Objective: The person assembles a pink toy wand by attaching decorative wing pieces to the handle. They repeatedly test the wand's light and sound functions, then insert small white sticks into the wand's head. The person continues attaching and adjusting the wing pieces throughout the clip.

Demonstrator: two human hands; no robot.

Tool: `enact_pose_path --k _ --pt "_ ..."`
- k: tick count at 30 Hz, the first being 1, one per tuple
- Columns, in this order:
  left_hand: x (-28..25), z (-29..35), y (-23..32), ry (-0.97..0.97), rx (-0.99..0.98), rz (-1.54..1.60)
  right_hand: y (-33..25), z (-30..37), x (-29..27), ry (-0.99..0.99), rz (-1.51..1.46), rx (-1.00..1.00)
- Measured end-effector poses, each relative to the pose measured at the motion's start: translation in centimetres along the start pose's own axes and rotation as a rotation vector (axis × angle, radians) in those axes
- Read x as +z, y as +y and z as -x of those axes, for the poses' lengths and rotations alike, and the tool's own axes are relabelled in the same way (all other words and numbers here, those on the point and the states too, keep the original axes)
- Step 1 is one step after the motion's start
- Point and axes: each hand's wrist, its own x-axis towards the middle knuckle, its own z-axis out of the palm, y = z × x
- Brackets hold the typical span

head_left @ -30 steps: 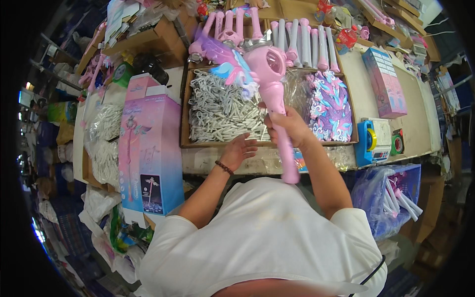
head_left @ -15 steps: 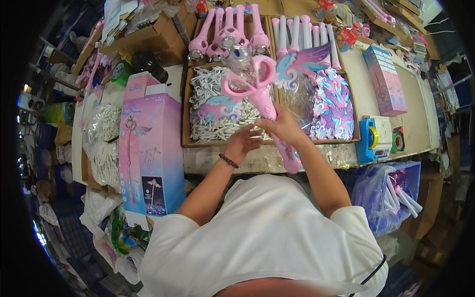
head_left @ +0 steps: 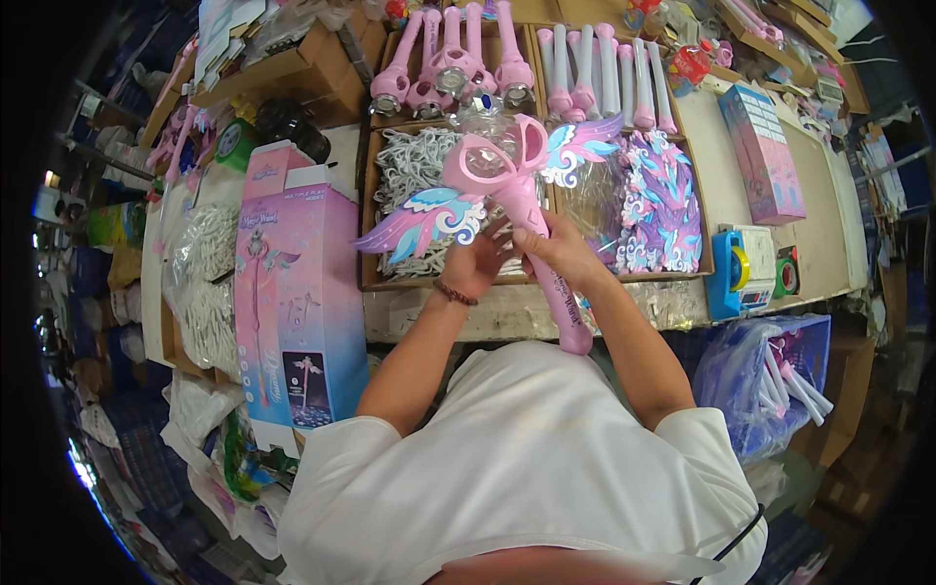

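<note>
A pink toy wand [head_left: 524, 201] leans over the front of a divided cardboard tray [head_left: 704, 255]. Its heart-shaped frame surrounds a clear ball topped by a blue gem, and purple-and-blue wings spread from both sides. My right hand [head_left: 567, 255] is wrapped round the handle below the head, thumb on top. The handle's lower end points toward my shirt. My left hand [head_left: 475, 267] is just left of the handle, fingers apart and partly hidden under the left wing [head_left: 429, 216]; whether they touch the wand I cannot tell.
The tray's compartments hold pink wand heads [head_left: 455, 68], pink-and-grey tubes [head_left: 585, 73], white cords [head_left: 414, 151] and loose wings [head_left: 663, 210]. A tall printed box [head_left: 292, 312] stands left, another box [head_left: 762, 156] right. Nearby are a blue tape dispenser [head_left: 724, 278] and a blue bin [head_left: 726, 390] with tubes.
The wand has turned and tilted, its wings shifting left and its handle's lower end moving slightly nearer me. My left hand has come closer to the handle.
</note>
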Motion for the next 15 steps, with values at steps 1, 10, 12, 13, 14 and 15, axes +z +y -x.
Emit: enact_pose_path --k 1,10,12,13,14,15 --pt "0.9 -0.8 1.1 -0.064 0.085 -0.454 0.6 -0.2 -0.3 -0.020 -0.042 0.012" --pt "-1.0 -6.5 6.3 -0.359 0.375 -0.298 -0.1 -0.6 2.4 -0.145 -0.028 0.032" --pt "-0.3 -6.3 6.1 -0.431 0.308 -0.200 0.3 -0.4 2.0 -0.168 -0.071 -0.024" --pt "0.1 -6.1 5.9 -0.465 0.277 -0.150 0.6 -0.4 1.7 -0.181 -0.091 -0.053" --pt "0.8 -5.8 5.9 -0.500 0.245 -0.104 1.3 -0.5 1.4 -0.177 -0.097 -0.077" --pt "1.7 -5.4 6.0 -0.533 0.215 -0.059 1.7 -0.5 1.4 -0.162 -0.120 -0.068"
